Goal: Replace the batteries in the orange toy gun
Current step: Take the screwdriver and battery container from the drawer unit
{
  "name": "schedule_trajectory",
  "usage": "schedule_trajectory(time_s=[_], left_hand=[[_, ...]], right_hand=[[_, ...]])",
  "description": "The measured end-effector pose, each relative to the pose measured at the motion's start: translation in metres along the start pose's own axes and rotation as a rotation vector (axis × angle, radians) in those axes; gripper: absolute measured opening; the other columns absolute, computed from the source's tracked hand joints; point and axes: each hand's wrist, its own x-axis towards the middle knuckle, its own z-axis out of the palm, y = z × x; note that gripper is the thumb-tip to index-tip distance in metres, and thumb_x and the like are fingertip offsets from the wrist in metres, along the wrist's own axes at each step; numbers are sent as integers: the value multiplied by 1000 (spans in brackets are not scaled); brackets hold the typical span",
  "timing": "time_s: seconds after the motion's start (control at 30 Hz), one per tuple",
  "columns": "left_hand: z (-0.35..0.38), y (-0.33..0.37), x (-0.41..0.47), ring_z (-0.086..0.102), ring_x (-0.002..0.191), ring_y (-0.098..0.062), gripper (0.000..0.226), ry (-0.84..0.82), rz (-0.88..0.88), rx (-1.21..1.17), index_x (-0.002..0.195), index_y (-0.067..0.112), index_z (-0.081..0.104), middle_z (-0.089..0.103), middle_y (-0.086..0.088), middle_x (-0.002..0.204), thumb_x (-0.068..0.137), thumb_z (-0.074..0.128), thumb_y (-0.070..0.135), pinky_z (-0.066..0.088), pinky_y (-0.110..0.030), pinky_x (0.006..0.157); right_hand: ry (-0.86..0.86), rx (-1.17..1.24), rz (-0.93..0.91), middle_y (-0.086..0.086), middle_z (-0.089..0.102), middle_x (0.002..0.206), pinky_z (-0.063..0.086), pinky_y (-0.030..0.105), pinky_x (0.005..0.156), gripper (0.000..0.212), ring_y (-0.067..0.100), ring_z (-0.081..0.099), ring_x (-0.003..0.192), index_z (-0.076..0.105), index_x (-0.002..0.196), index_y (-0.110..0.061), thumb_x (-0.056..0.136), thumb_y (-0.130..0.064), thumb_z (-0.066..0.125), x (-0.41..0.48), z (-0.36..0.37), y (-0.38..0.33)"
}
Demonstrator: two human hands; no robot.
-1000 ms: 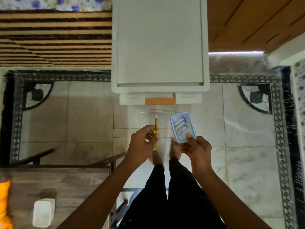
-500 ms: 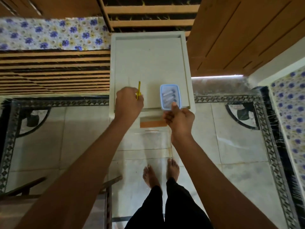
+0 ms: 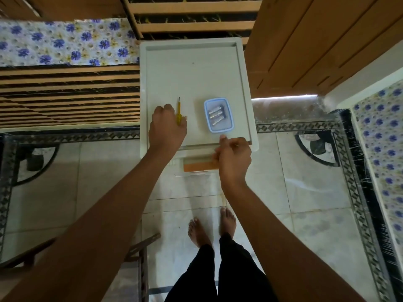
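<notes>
On the white counter [image 3: 196,73] lies a clear box with a blue rim [image 3: 227,125] holding three batteries [image 3: 216,115]. The right hand [image 3: 234,158] sits just in front of the box at the counter's front edge, fingers curled with nothing in them, its thumb pointing at the box rim. To the left of the box, the left hand [image 3: 166,127] grips a yellow screwdriver [image 3: 178,111], tip pointing away.
</notes>
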Motion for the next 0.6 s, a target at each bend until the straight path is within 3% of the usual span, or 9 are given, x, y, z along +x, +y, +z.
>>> schedule_trajectory(time_s=[0.07, 0.17, 0.23, 0.33, 0.4, 0.5, 0.6], left_hand=[[-3, -6, -9, 66, 98, -31, 38, 36, 14, -60, 120, 3, 64, 63, -16, 112, 98, 68, 33, 56, -42, 80], [-7, -24, -29, 62, 110, -31, 39, 79, 61, -59, 127, 5, 64, 62, -15, 122, 97, 67, 31, 56, -44, 88], [-7, -38, -42, 57, 126, -34, 43, 99, 123, 51, 132, 5, 63, 60, -16, 135, 97, 66, 31, 51, -49, 104], [-4, -59, -55, 39, 147, -38, 49, 87, 133, 255, 141, 10, 57, 46, -19, 156, 101, 59, 38, 35, -57, 115], [-3, -71, -61, 30, 152, -40, 52, 68, 69, 296, 149, 17, 49, 37, -19, 163, 103, 52, 43, 32, -59, 116], [0, -84, -67, 27, 155, -41, 58, 47, 46, 188, 158, 19, 41, 33, -23, 165, 106, 44, 45, 35, -58, 118], [5, -85, -68, 23, 157, -41, 61, 38, 38, 118, 161, 17, 36, 25, -24, 168, 107, 42, 45, 31, -53, 123]], right_hand=[[-86, -223, -299, 2, 72, 80, 56, 23, 71, 11, 11, 69, 72, 66, 90, -12, 99, -18, 65, -11, -10, 20], [-251, -601, -698, 5, 70, 98, 57, 35, 77, 9, 22, 68, 89, 71, 97, -9, 90, -6, 66, -13, -19, 52], [-266, -861, -794, 3, 70, 113, 53, 39, 85, 22, 25, 68, 106, 72, 105, -13, 84, -7, 69, -14, -21, 65], [-298, -1060, -827, 0, 68, 123, 43, 46, 88, 31, 21, 64, 117, 70, 111, -17, 81, -8, 69, -17, -23, 64], [-375, -1144, -767, 2, 67, 113, 39, 44, 85, 21, 27, 62, 110, 67, 106, -15, 87, -7, 61, -15, -23, 50], [-615, -1273, -643, 6, 62, 94, 45, 39, 79, 12, 34, 63, 97, 64, 99, -10, 93, -7, 54, -16, -23, 21], [-858, -1357, -552, 2, 44, 76, 46, 35, 70, 8, 32, 63, 81, 58, 91, -10, 95, -6, 53, -23, -37, 18]])
